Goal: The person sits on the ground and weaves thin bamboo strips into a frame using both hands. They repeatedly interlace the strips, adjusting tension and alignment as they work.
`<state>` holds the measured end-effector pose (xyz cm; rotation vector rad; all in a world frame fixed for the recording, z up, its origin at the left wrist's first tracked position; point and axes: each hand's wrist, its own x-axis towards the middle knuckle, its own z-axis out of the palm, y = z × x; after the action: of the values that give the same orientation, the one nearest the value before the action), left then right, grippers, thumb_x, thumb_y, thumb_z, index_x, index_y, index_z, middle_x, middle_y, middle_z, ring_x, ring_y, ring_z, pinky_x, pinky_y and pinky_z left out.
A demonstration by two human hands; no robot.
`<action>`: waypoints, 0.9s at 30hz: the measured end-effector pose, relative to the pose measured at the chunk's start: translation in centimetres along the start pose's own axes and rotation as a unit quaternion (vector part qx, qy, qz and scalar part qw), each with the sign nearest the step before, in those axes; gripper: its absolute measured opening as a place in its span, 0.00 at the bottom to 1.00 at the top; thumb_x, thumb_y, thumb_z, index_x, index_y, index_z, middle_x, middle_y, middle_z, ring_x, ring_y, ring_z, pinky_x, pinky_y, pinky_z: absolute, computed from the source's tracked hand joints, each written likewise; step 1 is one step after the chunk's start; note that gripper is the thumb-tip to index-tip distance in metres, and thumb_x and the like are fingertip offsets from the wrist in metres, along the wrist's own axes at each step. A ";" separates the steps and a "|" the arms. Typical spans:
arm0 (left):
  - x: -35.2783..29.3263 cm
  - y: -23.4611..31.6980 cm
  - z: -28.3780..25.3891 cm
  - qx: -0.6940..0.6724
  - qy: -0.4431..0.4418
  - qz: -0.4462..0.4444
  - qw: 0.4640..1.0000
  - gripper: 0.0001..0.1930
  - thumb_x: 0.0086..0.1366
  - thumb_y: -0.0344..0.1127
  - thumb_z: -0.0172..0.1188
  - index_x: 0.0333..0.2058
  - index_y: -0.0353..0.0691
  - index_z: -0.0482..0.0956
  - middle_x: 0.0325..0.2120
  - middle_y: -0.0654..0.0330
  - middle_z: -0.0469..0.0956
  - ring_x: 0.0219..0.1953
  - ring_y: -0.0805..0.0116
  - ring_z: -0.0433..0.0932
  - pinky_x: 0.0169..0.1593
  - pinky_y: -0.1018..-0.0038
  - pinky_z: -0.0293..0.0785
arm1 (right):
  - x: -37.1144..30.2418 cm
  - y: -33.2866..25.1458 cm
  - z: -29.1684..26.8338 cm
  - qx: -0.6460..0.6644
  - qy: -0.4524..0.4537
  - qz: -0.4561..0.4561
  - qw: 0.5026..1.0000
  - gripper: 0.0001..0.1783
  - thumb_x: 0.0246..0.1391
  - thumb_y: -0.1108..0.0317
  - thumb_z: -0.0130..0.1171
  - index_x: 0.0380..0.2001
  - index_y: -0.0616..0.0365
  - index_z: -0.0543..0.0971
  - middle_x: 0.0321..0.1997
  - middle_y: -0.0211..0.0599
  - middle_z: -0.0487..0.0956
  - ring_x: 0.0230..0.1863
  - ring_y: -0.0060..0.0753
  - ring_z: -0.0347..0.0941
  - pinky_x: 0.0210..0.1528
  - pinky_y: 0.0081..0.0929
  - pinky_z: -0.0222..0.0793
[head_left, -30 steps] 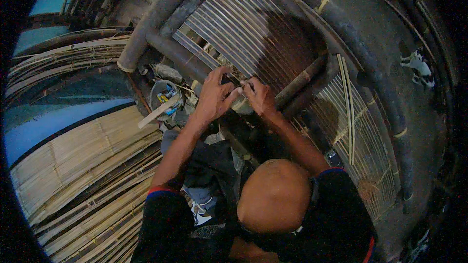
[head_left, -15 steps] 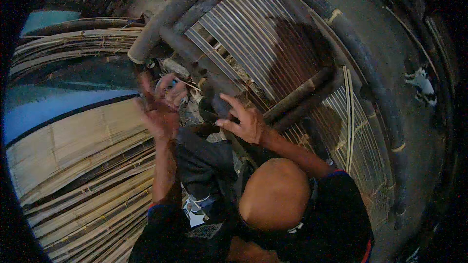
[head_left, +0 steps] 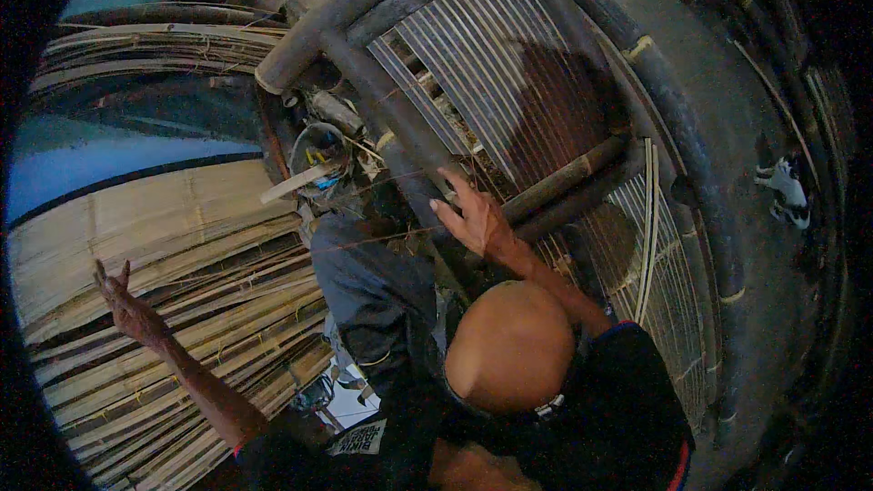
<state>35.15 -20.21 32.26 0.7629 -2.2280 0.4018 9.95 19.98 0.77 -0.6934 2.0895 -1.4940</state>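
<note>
My left hand (head_left: 132, 311) is far out to the left above the bamboo slats, two fingers raised. A thin reddish cord (head_left: 377, 238) runs from near my right hand toward it and seems to be held there, though the grip is too small to see well. My right hand (head_left: 482, 220) is beside the dark bamboo frame (head_left: 396, 114), thumb and forefinger apart. Another stretch of cord passes close to its forefinger. The frame holds a panel of narrow parallel slats (head_left: 473, 45).
Left of me lies a broad stack of split bamboo slats (head_left: 173, 345). A round container (head_left: 318, 150) with small objects stands between the stack and the frame, a pale flat strip (head_left: 296, 184) beside it. Two pale strips (head_left: 649, 227) lean at right. A black-and-white cat (head_left: 787, 189) is on the floor.
My left hand has swung away from near the right hand, out to the far left. The stretched cord now shows. My right hand has shifted slightly to the right.
</note>
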 end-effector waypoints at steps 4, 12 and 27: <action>2.2 -16.3 -8.4 0.166 -0.099 -0.118 0.974 0.34 0.74 0.60 0.37 0.46 0.33 0.82 0.42 0.46 0.83 0.32 0.60 0.79 0.35 0.65 0.74 | -0.5 1.9 0.5 -0.065 -0.013 0.089 0.994 0.39 0.58 0.52 0.60 0.67 0.59 0.60 0.39 0.63 0.80 0.41 0.63 0.79 0.46 0.49 0.73; -8.1 7.7 5.7 0.054 -0.457 -0.067 0.885 0.22 0.68 0.52 0.57 0.37 0.34 0.82 0.32 0.45 0.82 0.33 0.44 0.81 0.39 0.54 0.75 | -3.1 9.2 -1.5 -0.126 -0.029 0.127 0.983 0.22 0.59 0.51 0.58 0.46 0.58 0.80 0.26 0.51 0.80 0.29 0.55 0.76 0.36 0.44 0.71; -16.2 39.8 26.1 -0.147 -0.470 0.465 0.736 0.23 0.55 0.49 0.64 0.46 0.40 0.82 0.49 0.59 0.77 0.61 0.56 0.66 0.72 0.39 0.34 | 2.0 2.3 -5.6 0.327 0.220 -0.021 0.919 0.14 0.61 0.67 0.51 0.33 0.67 0.81 0.40 0.45 0.78 0.48 0.37 0.75 0.58 0.33 0.66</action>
<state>4.80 4.36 0.54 -0.5819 -3.4269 0.0662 4.56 23.36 0.02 -0.1487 1.6629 -2.3665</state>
